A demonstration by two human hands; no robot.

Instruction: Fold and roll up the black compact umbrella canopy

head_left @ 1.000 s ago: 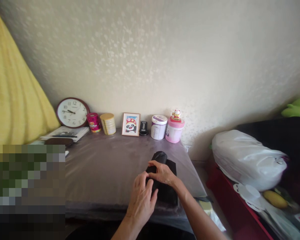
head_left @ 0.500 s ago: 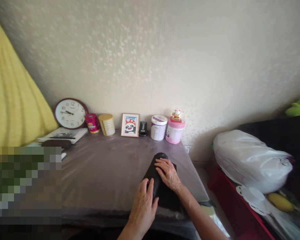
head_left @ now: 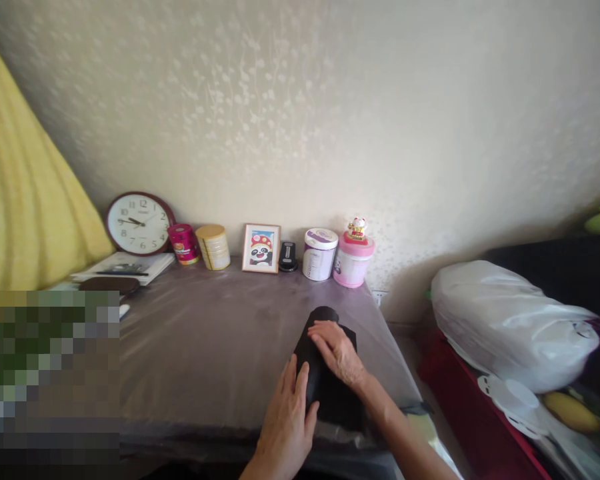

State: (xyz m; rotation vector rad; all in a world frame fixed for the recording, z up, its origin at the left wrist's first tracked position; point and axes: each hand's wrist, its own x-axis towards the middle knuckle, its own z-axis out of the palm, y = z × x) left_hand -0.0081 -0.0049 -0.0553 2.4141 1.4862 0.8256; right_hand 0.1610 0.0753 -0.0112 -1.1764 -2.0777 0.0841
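A dark, cloth-like black bundle (head_left: pixel 336 401) lies lengthwise on the table near its front right part, with a rounded far end and a flat part spread to the right; its exact kind does not show. My left hand (head_left: pixel 289 415) rests along its left near side, fingers stretched forward and thumb apart. Across the top of the bundle lies my right hand (head_left: pixel 338 353), its fingers extended and pointing left. Both palms face down, and neither hand visibly grips anything.
The table (head_left: pixel 205 353) has a grey cover. Along the wall stand a clock (head_left: pixel 140 223), a pink-red tin (head_left: pixel 183 244), a yellow-lidded can (head_left: pixel 213 248), a panda picture (head_left: pixel 261 249), a white tub (head_left: pixel 320 255) and a pink tub (head_left: pixel 353 263). A white plastic bag (head_left: pixel 510 320) sits right.
The right hand has slid slightly over the bundle, and the flat black part shows more to the right. The left hand's fingers lie straighter. The view has shifted a little.
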